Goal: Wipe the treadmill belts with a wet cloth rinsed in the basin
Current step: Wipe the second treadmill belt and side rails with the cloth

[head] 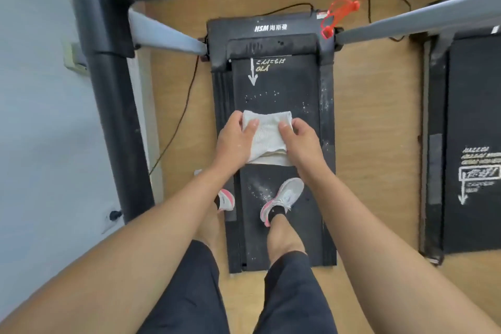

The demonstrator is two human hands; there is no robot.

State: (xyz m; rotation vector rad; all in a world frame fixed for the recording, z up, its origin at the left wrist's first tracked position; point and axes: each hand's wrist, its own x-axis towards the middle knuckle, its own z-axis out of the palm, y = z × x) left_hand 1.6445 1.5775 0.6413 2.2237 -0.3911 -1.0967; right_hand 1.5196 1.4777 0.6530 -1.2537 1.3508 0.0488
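Note:
A folded white cloth (267, 138) is held in the air above the black treadmill belt (282, 89), between both hands. My left hand (235, 141) grips its left edge, thumb on top. My right hand (301, 141) grips its right edge the same way. The belt is dusty, with white specks and a white arrow printed near its front. I stand on the treadmill with one white shoe (283, 199) on the belt and the other (226, 199) on the left side rail. No basin is in view.
Grey handrails (165, 35) and a black upright post (113, 116) frame the treadmill. A red safety cord (339, 13) hangs at the front right. A second treadmill (471, 144) lies to the right on the wooden floor. A wall runs along the left.

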